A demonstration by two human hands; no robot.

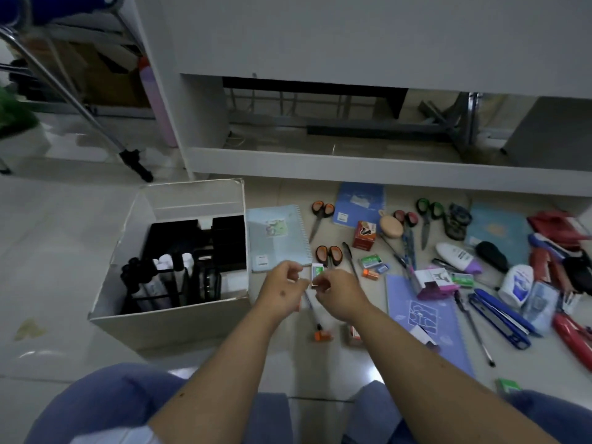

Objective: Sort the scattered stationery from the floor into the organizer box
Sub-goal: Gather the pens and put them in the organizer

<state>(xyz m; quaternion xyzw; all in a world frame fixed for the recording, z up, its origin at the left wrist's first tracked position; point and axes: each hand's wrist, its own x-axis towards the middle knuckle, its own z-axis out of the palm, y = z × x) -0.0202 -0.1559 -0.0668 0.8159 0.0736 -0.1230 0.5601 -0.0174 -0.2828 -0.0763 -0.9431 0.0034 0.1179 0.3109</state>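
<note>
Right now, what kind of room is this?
Probably an office or study room. A white desk stands over a tiled floor, a chair's metal legs show on the left, and scissors, notebooks and pens lie scattered beside the organizer box.

Premises are presenting as an office or study room. A white desk unit (352, 43) is occupying twelve o'clock, with metal framing and a cable tray showing beneath it. Chrome chair legs (73, 100) are standing at ten o'clock, cardboard cartons (105, 78) sitting behind them, and a potted plant (16, 113) is sitting at nine o'clock. The floor is showing pale glossy tile (48, 251). Office supplies are lying across two to three o'clock: scissors (320, 219), spiral notebooks (278, 238), staple boxes (371, 261), pens (474, 328). A white carton (166, 322) holding black desk organizers (179, 277) is sitting at nine o'clock.
</note>
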